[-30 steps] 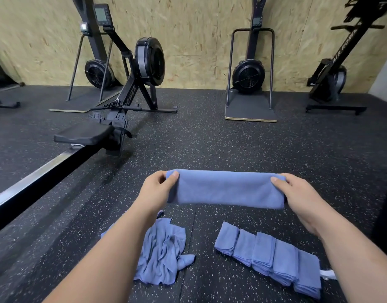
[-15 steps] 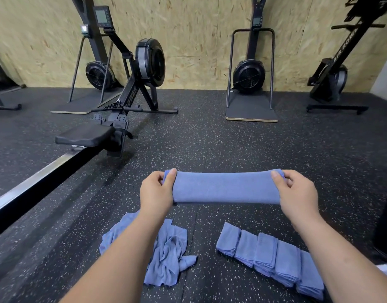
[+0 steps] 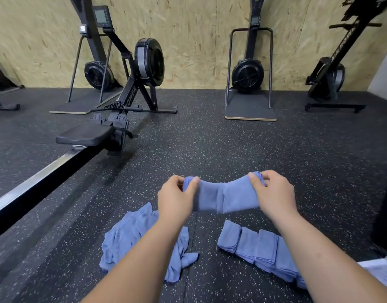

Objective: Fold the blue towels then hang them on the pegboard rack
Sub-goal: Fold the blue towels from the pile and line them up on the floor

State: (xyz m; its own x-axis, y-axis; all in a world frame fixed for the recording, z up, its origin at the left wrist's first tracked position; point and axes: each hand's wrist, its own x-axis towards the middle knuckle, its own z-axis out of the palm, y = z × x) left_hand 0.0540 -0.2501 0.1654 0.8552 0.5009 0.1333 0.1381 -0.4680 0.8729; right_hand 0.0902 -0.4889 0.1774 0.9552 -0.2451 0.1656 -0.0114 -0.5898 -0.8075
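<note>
Both hands, left [image 3: 176,199] and right [image 3: 273,193], pinch a towel's [image 3: 229,196] ends mid-air, sagging over the heap [image 3: 131,235] and folded row [image 3: 258,248].

Bare left hand [image 3: 175,199] and bare right hand [image 3: 274,193], each continuous with an uncovered forearm: left forearm [image 3: 142,254], right forearm [image 3: 319,259]. Rounded knuckles; short-trimmed nails showing on left thumb [image 3: 194,182] and right thumb [image 3: 252,179]. Slightly motion-blurred at the left fingertips; smooth in outline along both forearms, widening toward the lower frame edge under wide-angle distortion.
</note>
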